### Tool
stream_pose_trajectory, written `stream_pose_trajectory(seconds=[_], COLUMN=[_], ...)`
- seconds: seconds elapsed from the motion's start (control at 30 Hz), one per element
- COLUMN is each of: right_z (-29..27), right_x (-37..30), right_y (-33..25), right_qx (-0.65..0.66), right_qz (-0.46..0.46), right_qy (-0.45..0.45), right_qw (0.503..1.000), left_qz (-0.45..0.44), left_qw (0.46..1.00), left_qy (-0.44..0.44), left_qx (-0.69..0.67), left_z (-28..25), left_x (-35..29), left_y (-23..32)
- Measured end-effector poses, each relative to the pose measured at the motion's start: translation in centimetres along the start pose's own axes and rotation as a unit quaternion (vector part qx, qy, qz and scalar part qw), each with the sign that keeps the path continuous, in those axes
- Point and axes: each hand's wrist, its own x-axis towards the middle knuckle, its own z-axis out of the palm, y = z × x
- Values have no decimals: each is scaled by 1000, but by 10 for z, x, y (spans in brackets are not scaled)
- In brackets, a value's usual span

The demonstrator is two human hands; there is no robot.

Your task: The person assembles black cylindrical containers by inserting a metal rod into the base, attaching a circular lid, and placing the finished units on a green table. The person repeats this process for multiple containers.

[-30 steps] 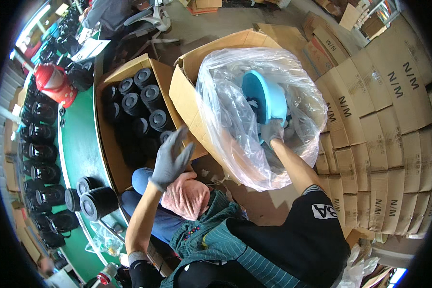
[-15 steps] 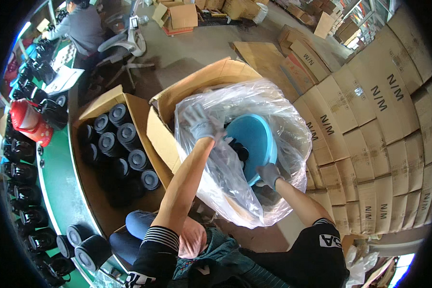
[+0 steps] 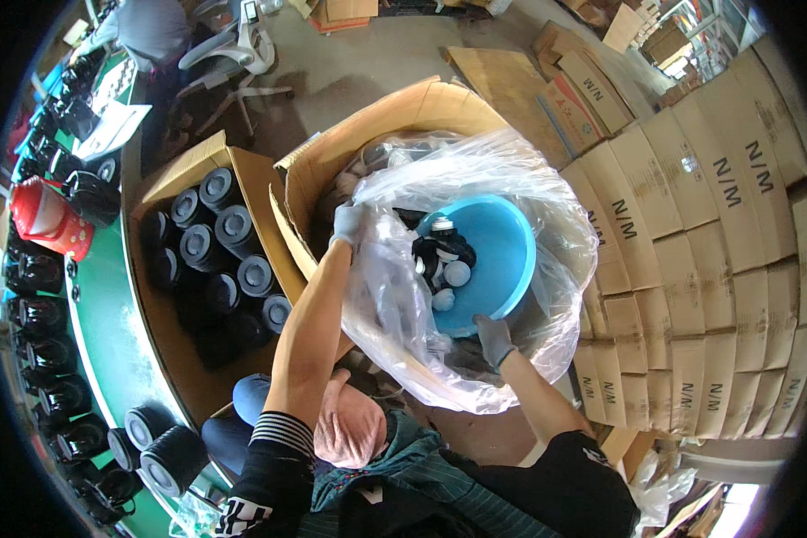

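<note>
A blue plastic basin (image 3: 508, 260) sits tilted inside a clear plastic liner bag (image 3: 390, 309), which lines a large open cardboard box (image 3: 394, 112). Small black and white round parts (image 3: 444, 255) lie in the basin's left side. My right hand (image 3: 493, 341), in a grey glove, grips the near rim of the basin. Also gloved, my left hand (image 3: 348, 224) is closed on the liner bag at the left side of the box; its fingertips are partly hidden.
Left of the box stands a carton (image 3: 202, 318) holding several black lidded containers. Beyond it runs a green workbench (image 3: 108, 314) with glossy black appliances and a red bucket (image 3: 49, 220). Stacked cartons (image 3: 690, 242) wall the right side. An office chair (image 3: 242, 58) and another person (image 3: 152, 31) are at the far left.
My left hand has come from over the bag to its left edge and closed there. The basin now shows more of its inside, with the black and white parts in fuller view.
</note>
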Motion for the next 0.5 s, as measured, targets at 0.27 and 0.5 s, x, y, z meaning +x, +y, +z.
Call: stream_pose_trajectory(seconds=[0.27, 0.5], right_z=[-11, -13], right_x=[-65, -58], right_y=[-76, 3], right_qx=[143, 428], right_qz=[98, 15], right_qy=[-80, -163], right_qw=[982, 889], left_qz=[-9, 194], left_qw=[828, 872], left_qy=[-254, -448], left_qx=[-500, 36], left_z=[-6, 61], left_x=[-138, -316], left_y=[82, 89])
